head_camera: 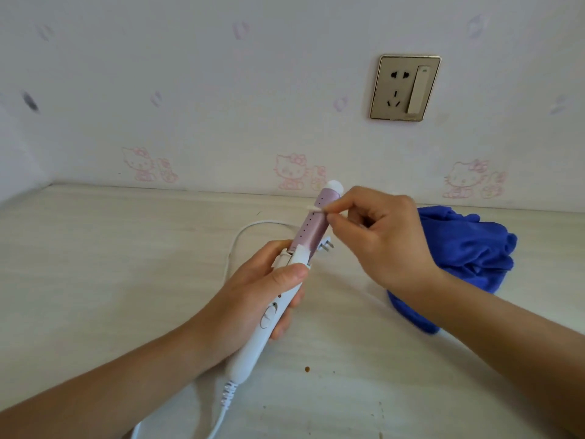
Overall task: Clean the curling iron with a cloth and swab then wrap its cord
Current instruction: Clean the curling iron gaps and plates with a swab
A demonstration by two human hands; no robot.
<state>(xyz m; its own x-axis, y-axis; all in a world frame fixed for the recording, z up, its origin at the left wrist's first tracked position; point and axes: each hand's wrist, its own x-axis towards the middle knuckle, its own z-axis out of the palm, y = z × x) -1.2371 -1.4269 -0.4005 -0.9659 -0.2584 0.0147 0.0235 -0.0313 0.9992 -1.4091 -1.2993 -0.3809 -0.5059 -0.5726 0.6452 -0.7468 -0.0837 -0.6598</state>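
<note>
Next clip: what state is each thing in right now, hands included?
Curling iron: held tilted, left hand gripping its handle.
Swab: pinched by right hand, tip touching the iron.
Cord: loose on the table, not wrapped.
Plug: free, unplugged.
Cloth: crumpled on the table, untouched.
Wall socket: nothing plugged in.

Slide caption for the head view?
Left hand grips the curling iron; right hand pinches a cotton swab against its barrel.

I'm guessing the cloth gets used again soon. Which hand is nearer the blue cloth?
Right. The right hand, pinching the swab, hovers just left of the blue cloth; the left hand grips the curling iron farther left.
</note>
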